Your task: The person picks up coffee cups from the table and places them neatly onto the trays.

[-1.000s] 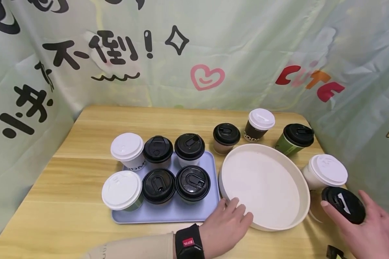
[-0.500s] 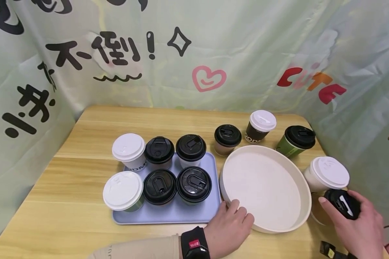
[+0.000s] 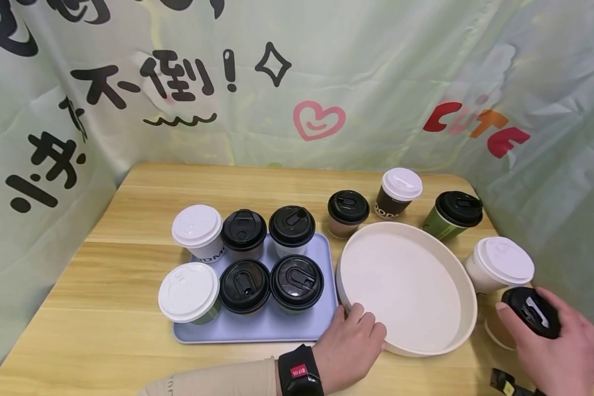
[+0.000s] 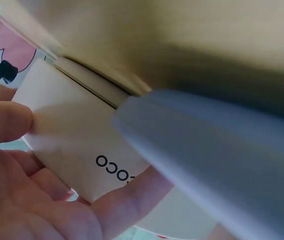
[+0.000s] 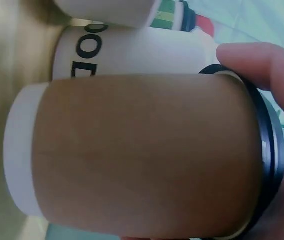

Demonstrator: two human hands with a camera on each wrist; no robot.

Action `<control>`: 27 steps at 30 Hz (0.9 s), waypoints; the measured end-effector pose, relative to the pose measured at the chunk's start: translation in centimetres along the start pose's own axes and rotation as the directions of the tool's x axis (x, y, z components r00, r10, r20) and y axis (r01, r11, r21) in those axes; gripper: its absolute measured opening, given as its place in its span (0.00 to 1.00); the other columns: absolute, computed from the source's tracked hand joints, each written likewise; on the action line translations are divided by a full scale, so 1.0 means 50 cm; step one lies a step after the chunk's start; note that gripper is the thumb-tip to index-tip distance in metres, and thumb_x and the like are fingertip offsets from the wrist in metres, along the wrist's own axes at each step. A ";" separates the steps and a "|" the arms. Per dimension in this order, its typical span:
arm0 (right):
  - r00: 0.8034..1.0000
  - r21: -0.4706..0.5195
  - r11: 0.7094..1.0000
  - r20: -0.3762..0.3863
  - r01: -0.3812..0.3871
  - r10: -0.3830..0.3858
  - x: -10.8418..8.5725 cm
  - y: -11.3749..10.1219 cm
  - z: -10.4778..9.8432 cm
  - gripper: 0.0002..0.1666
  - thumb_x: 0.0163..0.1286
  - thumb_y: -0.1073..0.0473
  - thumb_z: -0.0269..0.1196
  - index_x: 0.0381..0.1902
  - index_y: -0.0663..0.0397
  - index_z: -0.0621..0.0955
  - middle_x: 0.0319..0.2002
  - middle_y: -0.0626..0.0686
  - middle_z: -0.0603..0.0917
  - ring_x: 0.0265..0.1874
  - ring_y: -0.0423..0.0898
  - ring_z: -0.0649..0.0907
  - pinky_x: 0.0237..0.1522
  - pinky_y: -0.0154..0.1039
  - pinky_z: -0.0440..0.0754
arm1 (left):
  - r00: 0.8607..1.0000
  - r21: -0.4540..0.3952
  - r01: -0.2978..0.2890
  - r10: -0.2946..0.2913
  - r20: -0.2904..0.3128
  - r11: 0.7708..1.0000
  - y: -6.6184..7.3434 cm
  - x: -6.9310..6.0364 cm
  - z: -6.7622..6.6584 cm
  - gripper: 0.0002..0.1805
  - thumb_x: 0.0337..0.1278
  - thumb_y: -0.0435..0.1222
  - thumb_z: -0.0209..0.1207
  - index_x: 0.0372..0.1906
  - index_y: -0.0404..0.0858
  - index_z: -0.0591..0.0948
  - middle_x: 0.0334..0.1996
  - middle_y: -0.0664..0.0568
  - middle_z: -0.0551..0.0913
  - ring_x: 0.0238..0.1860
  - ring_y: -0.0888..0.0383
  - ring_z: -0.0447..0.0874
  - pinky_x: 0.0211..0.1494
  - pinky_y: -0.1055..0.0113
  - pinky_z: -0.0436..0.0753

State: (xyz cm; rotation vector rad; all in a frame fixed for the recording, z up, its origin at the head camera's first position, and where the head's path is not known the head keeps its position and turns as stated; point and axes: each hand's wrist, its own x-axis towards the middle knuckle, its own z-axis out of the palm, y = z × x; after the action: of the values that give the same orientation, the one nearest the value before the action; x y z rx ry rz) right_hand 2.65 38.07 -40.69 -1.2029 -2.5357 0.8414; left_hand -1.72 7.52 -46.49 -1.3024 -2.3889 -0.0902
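In the head view my right hand (image 3: 556, 335) grips the black lid of a brown-sleeved paper coffee cup (image 3: 531, 312) at the right table side. The right wrist view shows its brown sleeve (image 5: 147, 155) and pale base, with a thumb or finger at the lid. A white cup with a white lid (image 3: 505, 261) stands just behind it. My left hand (image 3: 348, 346) has its fingers curled at the near-left rim of a round cream tray (image 3: 467, 324). Up close, the left wrist view shows fingers on both sides of the lettered tray wall (image 4: 77, 135).
Left of the round tray, a blue rectangular tray (image 3: 277, 331) carries several lidded cups. Behind the round tray stand a brown cup (image 3: 345, 225), a black cup with a white lid (image 3: 391, 203) and a green cup (image 3: 438, 223). A dark strap-like item (image 3: 507, 382) lies near the front right.
My right hand, with the brown-sleeved cup, shifted slightly left and then a little back to the right, the lid's tilt changing. My left hand has stayed at the round tray's rim.
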 end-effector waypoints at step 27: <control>0.808 0.252 0.783 -0.347 0.569 -0.476 -0.063 -0.160 -0.012 0.40 0.53 0.62 0.77 0.67 0.44 0.81 0.61 0.22 0.70 0.66 0.35 0.67 0.62 0.29 0.58 | 1.000 0.027 -0.005 0.006 -0.008 1.000 -0.002 -0.002 0.000 0.06 0.73 0.42 0.48 0.37 0.50 0.72 0.30 0.59 0.70 0.39 0.57 0.66 0.44 0.61 0.71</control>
State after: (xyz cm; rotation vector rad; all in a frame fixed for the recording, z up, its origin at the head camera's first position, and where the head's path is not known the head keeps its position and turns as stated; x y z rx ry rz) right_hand -0.24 31.89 -35.43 -0.4129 -2.1987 0.8570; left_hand -1.76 7.40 -46.52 -1.2940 -2.3717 -0.0617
